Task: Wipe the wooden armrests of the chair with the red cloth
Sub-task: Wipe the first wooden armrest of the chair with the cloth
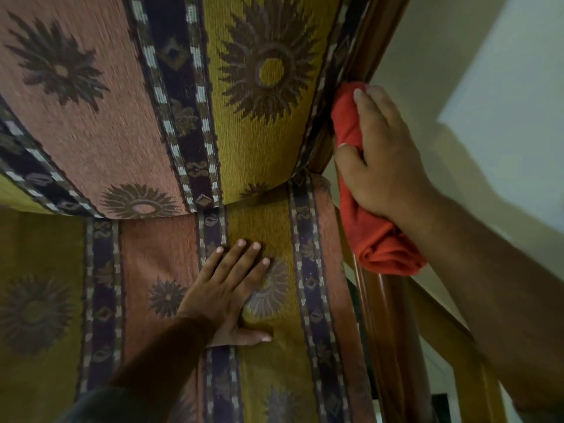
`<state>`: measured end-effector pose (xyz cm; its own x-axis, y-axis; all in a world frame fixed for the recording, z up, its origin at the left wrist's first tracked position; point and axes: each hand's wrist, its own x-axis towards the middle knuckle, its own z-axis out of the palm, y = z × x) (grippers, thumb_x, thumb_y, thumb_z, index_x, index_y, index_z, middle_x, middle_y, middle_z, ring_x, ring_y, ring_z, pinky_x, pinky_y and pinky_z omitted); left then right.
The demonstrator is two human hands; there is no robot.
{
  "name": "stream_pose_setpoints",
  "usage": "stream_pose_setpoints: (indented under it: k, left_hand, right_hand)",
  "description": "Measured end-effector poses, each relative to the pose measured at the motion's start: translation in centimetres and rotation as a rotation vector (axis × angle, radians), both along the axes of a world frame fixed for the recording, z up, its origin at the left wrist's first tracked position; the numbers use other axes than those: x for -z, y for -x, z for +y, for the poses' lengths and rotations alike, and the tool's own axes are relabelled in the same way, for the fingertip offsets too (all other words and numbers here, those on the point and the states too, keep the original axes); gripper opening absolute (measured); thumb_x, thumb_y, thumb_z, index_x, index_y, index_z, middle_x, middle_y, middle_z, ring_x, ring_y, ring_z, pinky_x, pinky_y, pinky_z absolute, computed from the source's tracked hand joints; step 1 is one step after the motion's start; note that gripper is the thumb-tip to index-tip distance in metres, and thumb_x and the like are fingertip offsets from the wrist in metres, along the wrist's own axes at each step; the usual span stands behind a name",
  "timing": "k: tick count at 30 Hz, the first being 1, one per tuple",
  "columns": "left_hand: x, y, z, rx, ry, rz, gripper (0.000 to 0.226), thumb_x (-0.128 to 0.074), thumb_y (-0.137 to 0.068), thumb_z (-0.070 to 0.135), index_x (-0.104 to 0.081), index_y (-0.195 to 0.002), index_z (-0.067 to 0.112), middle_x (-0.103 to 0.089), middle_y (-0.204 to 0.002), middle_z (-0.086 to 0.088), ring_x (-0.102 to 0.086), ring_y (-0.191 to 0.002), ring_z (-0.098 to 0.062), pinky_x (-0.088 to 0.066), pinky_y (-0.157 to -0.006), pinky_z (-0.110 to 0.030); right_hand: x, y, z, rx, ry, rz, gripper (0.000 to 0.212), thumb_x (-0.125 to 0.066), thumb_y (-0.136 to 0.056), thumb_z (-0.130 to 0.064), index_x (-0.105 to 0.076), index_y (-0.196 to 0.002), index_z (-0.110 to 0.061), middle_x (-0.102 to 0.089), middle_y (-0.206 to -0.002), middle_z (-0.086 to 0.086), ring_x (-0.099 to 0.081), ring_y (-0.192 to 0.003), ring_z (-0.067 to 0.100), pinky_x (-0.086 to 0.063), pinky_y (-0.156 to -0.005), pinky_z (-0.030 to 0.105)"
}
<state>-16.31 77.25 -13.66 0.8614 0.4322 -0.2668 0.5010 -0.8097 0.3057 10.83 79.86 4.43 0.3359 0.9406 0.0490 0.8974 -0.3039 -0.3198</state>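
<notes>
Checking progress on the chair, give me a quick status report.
Right hand holds red cloth against wooden armrest. Left hand flat on seat cushion, empty. Nothing blocking the armrest.

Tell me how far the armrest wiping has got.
In hand: the right hand presses the red cloth against the wooden armrest near the backrest. The left hand rests flat on the seat cushion. Finished wood can't be judged; the other armrest is out of view.
</notes>
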Motion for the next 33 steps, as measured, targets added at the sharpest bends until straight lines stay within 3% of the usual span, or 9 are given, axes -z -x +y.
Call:
stream_pose_setpoints:
  k: [8, 15, 20, 22, 27, 33]
  left_hand:
    - [-0.3, 0.1, -0.2, 0.006, -0.027, -0.017, 0.127, -0.032, -0.064, 0.100, -0.021, -0.156, 0.013, -0.020, -0.163, -0.014, -0.013, -0.151, -0.035, -0.008, -0.121, -0.055]
    - [0.0, 0.1, 0.0, 0.023, -0.049, -0.022, 0.126, -0.030, -0.065, 0.099, -0.017, -0.157, 0.014, -0.018, -0.163, -0.014, -0.014, -0.151, -0.035, -0.012, -0.120, -0.056]
    - [-0.1, 0.1, 0.1, 0.018, -0.030, -0.033, 0.125, -0.031, -0.066, 0.099, -0.020, -0.156, 0.014, -0.021, -0.163, -0.014, -0.013, -0.151, -0.034, -0.012, -0.119, -0.056]
    - [0.1, 0.2, 0.1, 0.021, -0.037, -0.044, 0.125, -0.031, -0.065, 0.099, -0.020, -0.156, 0.014, -0.021, -0.163, -0.014, -0.014, -0.151, -0.034, -0.011, -0.120, -0.056]
    - [0.3, 0.2, 0.0, 0.022, -0.065, -0.038, 0.126, -0.031, -0.065, 0.099, -0.022, -0.156, 0.012, -0.021, -0.163, -0.015, -0.015, -0.151, -0.036, -0.013, -0.120, -0.057]
    - [-0.3, 0.1, -0.3, 0.021, -0.110, -0.003, 0.127, -0.033, -0.065, 0.099, -0.025, -0.155, 0.011, -0.020, -0.163, -0.016, -0.014, -0.151, -0.035, -0.010, -0.121, -0.056]
  right_hand:
    - [-0.3, 1.0, -3.0, 0.001, -0.007, 0.019, 0.074, -0.041, -0.087, -0.034, -0.025, -0.154, -0.007, -0.021, -0.164, 0.013, -0.019, -0.151, 0.027, -0.016, -0.123, 0.037]
    - [-0.3, -0.1, 0.7, 0.037, 0.045, 0.000, 0.085, -0.041, -0.083, -0.046, -0.016, -0.157, -0.013, -0.015, -0.166, 0.008, -0.015, -0.152, 0.024, -0.018, -0.124, 0.041]
    - [-0.2, 0.8, -2.4, -0.060, 0.146, -0.111, 0.079, -0.030, -0.090, -0.039, 0.001, -0.157, -0.011, 0.007, -0.168, 0.010, 0.014, -0.153, 0.029, -0.002, -0.123, 0.044]
    - [-0.3, 0.8, -2.3, -0.107, 0.165, -0.158, 0.077, -0.027, -0.092, -0.038, 0.004, -0.156, -0.010, 0.012, -0.167, 0.011, 0.018, -0.152, 0.029, 0.000, -0.122, 0.045]
    - [-0.5, 0.6, -1.1, -0.174, 0.173, -0.198, 0.078, -0.029, -0.089, -0.036, -0.002, -0.157, -0.009, 0.003, -0.167, 0.014, 0.007, -0.154, 0.031, 0.003, -0.120, 0.038]
    - [-0.5, 0.9, -2.6, -0.193, 0.166, -0.253, 0.075, -0.042, -0.097, -0.030, -0.004, -0.156, -0.003, 0.002, -0.166, 0.018, 0.004, -0.154, 0.033, -0.001, -0.125, 0.044]
